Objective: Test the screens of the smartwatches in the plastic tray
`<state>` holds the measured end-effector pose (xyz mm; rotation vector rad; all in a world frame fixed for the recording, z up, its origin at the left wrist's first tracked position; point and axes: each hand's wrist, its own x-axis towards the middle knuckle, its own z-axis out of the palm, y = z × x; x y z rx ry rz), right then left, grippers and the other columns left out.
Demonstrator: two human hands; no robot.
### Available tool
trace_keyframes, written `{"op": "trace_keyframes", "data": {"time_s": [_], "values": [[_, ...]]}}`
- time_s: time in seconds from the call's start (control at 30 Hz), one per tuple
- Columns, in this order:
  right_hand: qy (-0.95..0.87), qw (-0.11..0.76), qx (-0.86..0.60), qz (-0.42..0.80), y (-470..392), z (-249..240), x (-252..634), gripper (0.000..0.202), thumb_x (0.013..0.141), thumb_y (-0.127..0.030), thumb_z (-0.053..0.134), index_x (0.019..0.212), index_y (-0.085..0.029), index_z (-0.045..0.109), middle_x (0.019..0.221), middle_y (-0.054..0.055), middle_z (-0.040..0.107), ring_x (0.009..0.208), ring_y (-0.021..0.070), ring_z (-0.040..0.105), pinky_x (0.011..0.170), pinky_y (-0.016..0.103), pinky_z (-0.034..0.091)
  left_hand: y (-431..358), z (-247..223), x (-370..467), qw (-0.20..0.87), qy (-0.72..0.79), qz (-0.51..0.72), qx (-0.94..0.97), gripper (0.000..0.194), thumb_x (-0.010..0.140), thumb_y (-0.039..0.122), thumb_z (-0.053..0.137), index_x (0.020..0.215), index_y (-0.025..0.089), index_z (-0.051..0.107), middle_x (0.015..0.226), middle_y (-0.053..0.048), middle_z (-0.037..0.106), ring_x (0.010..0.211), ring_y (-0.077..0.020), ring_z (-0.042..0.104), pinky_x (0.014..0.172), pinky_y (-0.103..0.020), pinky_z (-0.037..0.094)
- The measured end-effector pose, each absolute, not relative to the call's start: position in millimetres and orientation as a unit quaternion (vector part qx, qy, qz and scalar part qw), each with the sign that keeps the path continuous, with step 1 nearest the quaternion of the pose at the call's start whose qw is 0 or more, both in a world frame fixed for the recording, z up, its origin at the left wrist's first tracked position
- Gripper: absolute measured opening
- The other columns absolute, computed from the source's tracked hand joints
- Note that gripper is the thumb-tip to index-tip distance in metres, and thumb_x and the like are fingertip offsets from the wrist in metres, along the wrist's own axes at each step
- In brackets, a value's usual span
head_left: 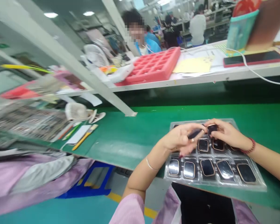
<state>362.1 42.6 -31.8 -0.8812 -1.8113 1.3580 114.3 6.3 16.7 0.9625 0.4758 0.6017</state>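
One clear tray, seven visible watch cases, one red tray

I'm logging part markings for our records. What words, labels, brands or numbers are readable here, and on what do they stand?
None can be read.
Papers on the upper shelf: any print is too blurred.
Watch cases in the clear tray: no marking legible.
Dark piece between left hand and right hand: blank as far as shows.
Phone: dark screen.
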Motion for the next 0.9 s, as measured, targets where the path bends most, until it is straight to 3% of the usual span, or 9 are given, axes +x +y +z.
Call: {"op": "trace_keyframes", "data": {"time_s": [0.1, 0.2, 0.3, 0.4, 0.5, 0.57, 0.67, 0.9], "values": [[-0.671, 0.328, -0.366, 0.556, 46.0, -35.3, 365.1, 0.034, 0.09, -0.035, 0.067, 0.122, -0.023, 0.069, 0.114, 0.012, 0.077, 0.083, 0.0227, 0.075, 0.066, 0.035, 0.064, -13.3, 44.3, 118.6, 0.869, 0.161, 0.158, 0.441, 0.091, 0.046, 0.057, 0.095, 0.122, 0.014, 0.067, 0.073, -0.004, 0.066, 0.047, -0.0146, 0.06, 0.04, -0.024, 0.048], [-0.608, 0.338, -0.37, 0.615, 50.1, -35.6, 366.2, 0.043, 0.096, -0.049, 0.061, 0.131, -0.026, 0.068, 0.122, 0.013, 0.075, 0.09, 0.0239, 0.076, 0.069, 0.035, 0.066, -24.6, 60.5, 124.7, 0.879, 0.073, 0.095, 0.462, 0.086, 0.038, 0.044, 0.099, 0.113, 0.012, 0.071, 0.09, -0.009, 0.072, 0.073, -0.0245, 0.072, 0.064, -0.032, 0.061], [-0.538, 0.358, -0.351, 0.678, 47.4, -21.7, 366.2, 0.046, 0.096, -0.053, 0.061, 0.13, -0.025, 0.07, 0.12, 0.014, 0.075, 0.095, 0.0255, 0.075, 0.071, 0.035, 0.068, -29.4, 65.9, 122.3, 0.874, 0.041, 0.118, 0.47, 0.072, 0.05, 0.038, 0.096, 0.113, 0.013, 0.072, 0.09, -0.008, 0.071, 0.07, -0.0213, 0.072, 0.067, -0.028, 0.061], [-0.504, 0.38, -0.304, 0.714, 32.5, 11.3, 364.5, 0.04, 0.09, -0.05, 0.071, 0.123, -0.027, 0.073, 0.121, 0.013, 0.072, 0.095, 0.025, 0.075, 0.068, 0.033, 0.067, -21.7, 60.2, 111.9, 0.864, 0.046, 0.186, 0.466, 0.059, 0.063, 0.041, 0.091, 0.112, 0.015, 0.072, 0.079, -0.005, 0.07, 0.055, -0.015, 0.065, 0.055, -0.024, 0.056], [-0.5, 0.377, -0.246, 0.74, 6.8, 50.0, 356.3, 0.037, 0.079, -0.049, 0.084, 0.108, -0.027, 0.074, 0.117, 0.011, 0.068, 0.09, 0.0232, 0.073, 0.064, 0.029, 0.065, 2.8, 41.9, 106.3, 0.813, 0.138, 0.313, 0.471, 0.057, 0.07, 0.045, 0.088, 0.118, 0.02, 0.07, 0.074, -0.003, 0.07, 0.047, -0.01, 0.059, 0.043, -0.018, 0.045], [-0.483, 0.329, -0.205, 0.785, -10.7, 68.8, 346.1, 0.042, 0.074, -0.048, 0.089, 0.105, -0.026, 0.07, 0.111, 0.009, 0.068, 0.081, 0.0185, 0.07, 0.061, 0.027, 0.061, 21.1, 24.4, 110.5, 0.752, 0.25, 0.382, 0.475, 0.062, 0.066, 0.038, 0.091, 0.122, 0.022, 0.067, 0.088, -0.004, 0.074, 0.054, -0.0101, 0.062, 0.047, -0.018, 0.045], [-0.455, 0.271, -0.144, 0.836, -28.7, 81.5, 329.5, 0.048, 0.072, -0.05, 0.09, 0.104, -0.023, 0.067, 0.099, 0.005, 0.066, 0.077, 0.0135, 0.064, 0.064, 0.023, 0.055, 37.2, -2.7, 123.8, 0.713, 0.357, 0.375, 0.473, 0.06, 0.068, 0.033, 0.088, 0.122, 0.02, 0.064, 0.098, -0.007, 0.075, 0.066, -0.0139, 0.066, 0.056, -0.023, 0.049], [-0.422, 0.225, -0.14, 0.867, -44.3, 81.7, 322.1, 0.051, 0.076, -0.054, 0.086, 0.112, -0.023, 0.067, 0.104, 0.005, 0.066, 0.077, 0.0115, 0.063, 0.068, 0.023, 0.052, 34.9, -26.5, 132.0, 0.689, 0.377, 0.369, 0.496, 0.058, 0.072, 0.034, 0.084, 0.123, 0.018, 0.059, 0.097, -0.006, 0.071, 0.069, -0.0143, 0.067, 0.058, -0.024, 0.047]]}}
